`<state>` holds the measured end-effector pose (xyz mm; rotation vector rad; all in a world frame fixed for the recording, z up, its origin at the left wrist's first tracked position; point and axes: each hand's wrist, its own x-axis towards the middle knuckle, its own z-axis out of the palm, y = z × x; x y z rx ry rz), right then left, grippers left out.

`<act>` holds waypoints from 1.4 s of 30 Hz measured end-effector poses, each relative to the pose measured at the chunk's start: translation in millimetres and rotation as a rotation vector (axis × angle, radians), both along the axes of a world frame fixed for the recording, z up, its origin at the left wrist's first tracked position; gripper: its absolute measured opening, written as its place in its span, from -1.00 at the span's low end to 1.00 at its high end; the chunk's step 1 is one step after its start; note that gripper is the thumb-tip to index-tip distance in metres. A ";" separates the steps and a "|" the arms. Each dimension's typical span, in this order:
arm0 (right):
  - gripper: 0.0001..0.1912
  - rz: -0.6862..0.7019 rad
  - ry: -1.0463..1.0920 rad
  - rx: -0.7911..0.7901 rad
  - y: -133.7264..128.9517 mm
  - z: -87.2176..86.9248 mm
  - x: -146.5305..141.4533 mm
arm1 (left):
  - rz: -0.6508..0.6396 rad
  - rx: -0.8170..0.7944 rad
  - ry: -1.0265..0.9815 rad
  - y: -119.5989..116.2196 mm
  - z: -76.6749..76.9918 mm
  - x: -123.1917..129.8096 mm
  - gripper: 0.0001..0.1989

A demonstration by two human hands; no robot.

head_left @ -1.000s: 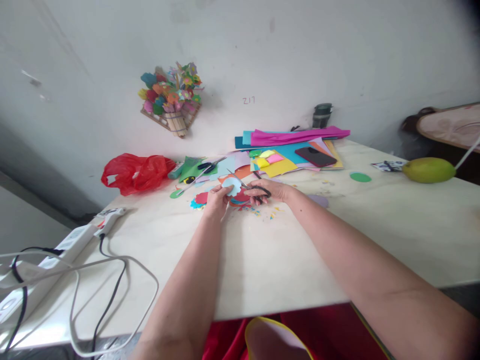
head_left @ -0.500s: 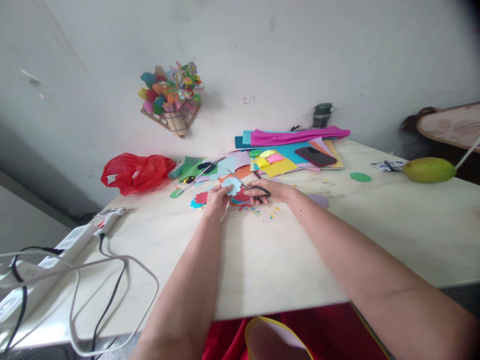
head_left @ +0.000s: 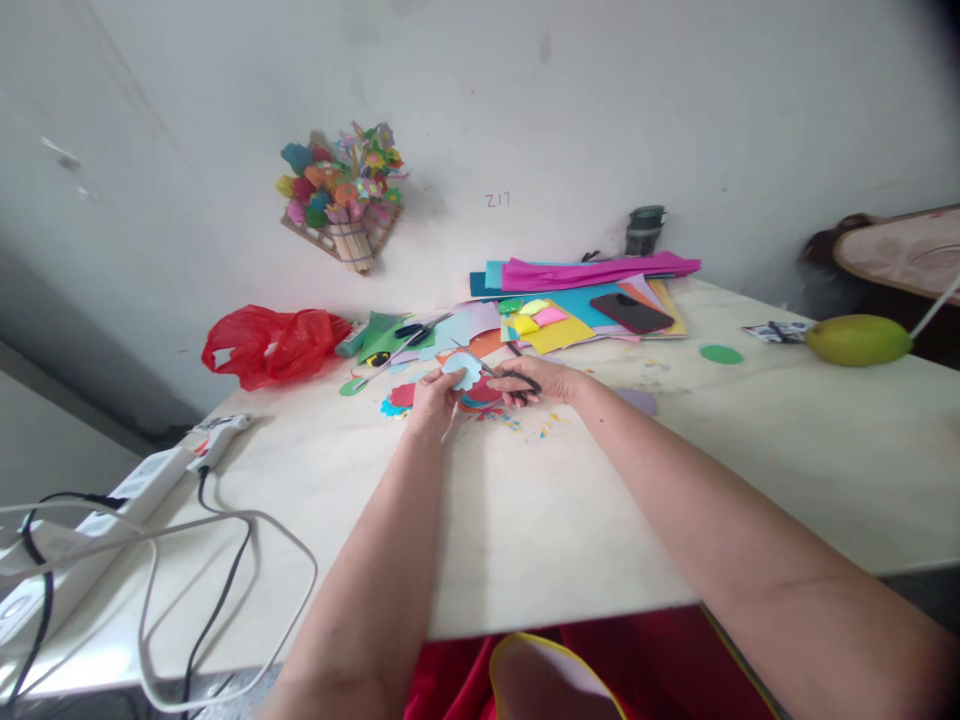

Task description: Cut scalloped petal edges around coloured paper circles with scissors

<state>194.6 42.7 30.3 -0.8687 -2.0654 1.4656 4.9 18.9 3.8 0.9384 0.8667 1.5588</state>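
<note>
1. The counter [head_left: 517, 540] carries everything, with its bare strip along the front edge under my forearms, probably kept free as elbow room.
2. Coloured sheets [head_left: 600, 272] lie in a pile along the back edge, likely put there so they stay reachable without crowding my work.
3. A red plastic bag [head_left: 274, 350] sits crumpled near the back left corner, apart from the papers' main pile.
4. My right hand [head_left: 525, 380] is curled around the scissors' handles, a grip that suits steering them; my left hand [head_left: 441, 392] pinches a paper piece, thumb on top.
5. A phone [head_left: 632, 312] rests on the sheets, towards the back edge.
6. The scissors [head_left: 489, 370] point left and towards the back edge, beside the paper; whether the blades bite it, I cannot tell.
7. The light-blue paper piece [head_left: 465, 372] is between my hands, its scalloped rim facing the blades, I judge so that edge stays clear of my fingers.
8. Tiny scraps [head_left: 546, 430] lie scattered just in front of my hands.
</note>
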 end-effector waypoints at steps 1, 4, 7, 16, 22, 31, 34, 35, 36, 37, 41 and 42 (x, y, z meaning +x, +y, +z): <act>-0.72 -0.001 0.001 -0.006 -0.2 0.2 0.0 | -0.002 0.001 0.001 -0.2 0.0 0.0 -0.76; -0.74 0.002 0.008 -0.011 -0.2 0.6 0.0 | -0.003 0.002 0.003 -1.1 0.6 0.2 -0.77; -0.76 0.006 0.009 -0.014 -0.1 1.0 -0.1 | -0.002 0.003 0.006 -2.0 1.5 0.7 -0.77; -0.79 -0.006 0.002 -0.051 0.0 1.8 -0.1 | -0.003 0.003 0.000 -3.1 2.6 1.3 -0.77; -0.77 0.004 0.008 -0.051 -0.5 1.1 1.2 | 0.002 -0.010 0.004 -3.0 2.3 0.2 -0.75; -0.76 0.038 -0.010 -0.053 0.6 0.9 1.0 | 0.013 -0.034 -0.004 -3.7 3.5 0.1 -0.77; -0.78 0.028 -0.005 -0.070 -1.9 3.0 0.5 | 0.012 -0.036 0.004 -4.0 3.4 -0.4 -0.79; -0.79 0.026 -0.003 -0.077 -2.3 3.3 0.5 | 0.010 -0.035 0.005 -4.0 3.4 -0.6 -0.79; -0.79 0.026 0.000 -0.083 -2.5 3.3 0.6 | 0.007 -0.033 0.005 -4.1 3.4 -0.6 -0.80; -0.80 0.028 0.001 -0.087 -2.4 3.1 0.7 | 0.005 -0.030 0.003 -4.2 3.4 -0.6 -0.80; -0.77 0.037 -0.008 -0.073 -0.3 1.3 1.5 | -0.003 -0.027 -0.002 -5.1 4.4 0.7 -0.79; -0.75 0.035 -0.009 -0.070 0.2 1.0 1.5 | -0.004 -0.029 -0.002 -5.5 4.7 1.1 -0.79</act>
